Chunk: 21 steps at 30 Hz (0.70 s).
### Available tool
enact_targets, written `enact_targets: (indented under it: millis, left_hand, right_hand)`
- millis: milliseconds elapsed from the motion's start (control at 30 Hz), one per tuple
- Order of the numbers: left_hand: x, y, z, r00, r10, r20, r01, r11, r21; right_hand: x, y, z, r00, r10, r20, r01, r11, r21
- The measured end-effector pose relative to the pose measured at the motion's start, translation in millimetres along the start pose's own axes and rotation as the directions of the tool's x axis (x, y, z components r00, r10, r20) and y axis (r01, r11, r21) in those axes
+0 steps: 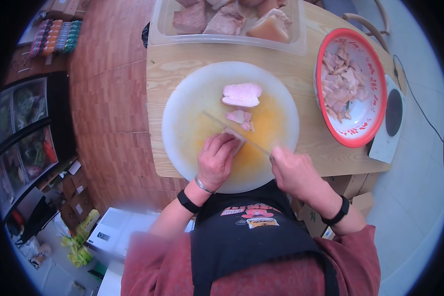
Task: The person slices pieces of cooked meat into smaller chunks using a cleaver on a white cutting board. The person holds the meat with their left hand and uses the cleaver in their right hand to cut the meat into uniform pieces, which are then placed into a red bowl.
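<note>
On a round white cutting board (185, 107) with yellow stains, my left hand (217, 157) presses down a piece of pale pink meat (237, 143) with curled fingers. My right hand (294, 170) grips a knife, whose thin blade (240, 135) slants across the board against the far side of that piece. Beyond the blade lie a few small cut slices of meat (240, 117). A larger block of meat (241, 95) with a pale edge rests farther up the board. The knife's handle is hidden in my right fist.
A clear plastic tub (225, 40) of large meat chunks stands at the table's far side. To the right, a red-rimmed enamel basin (319, 85) holds sliced meat, partly over a white hotplate (390, 138). The wooden table (157, 148) ends just left of the board.
</note>
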State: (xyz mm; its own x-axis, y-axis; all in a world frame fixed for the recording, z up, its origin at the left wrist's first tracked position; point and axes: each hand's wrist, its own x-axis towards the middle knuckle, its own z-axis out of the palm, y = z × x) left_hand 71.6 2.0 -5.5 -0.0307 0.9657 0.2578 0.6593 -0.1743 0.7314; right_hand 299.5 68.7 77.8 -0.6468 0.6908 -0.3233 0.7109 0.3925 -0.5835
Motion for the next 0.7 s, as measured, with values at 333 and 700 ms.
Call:
enact_targets:
  millis: [333,700]
  left_hand:
    - [4.0,2.2,0.2,1.000,-0.008,0.014,0.008,0.999,0.034]
    - [2.5,2.6,2.3,0.998,-0.058,0.037,0.058,0.998,-0.008]
  right_hand:
    - [-33.3,-7.5,-6.9,0.994,0.053,0.092,-0.043,0.994,-0.104]
    - [37.4,-5.2,41.1,1.000,-0.027,0.008,0.028,0.997,-0.068]
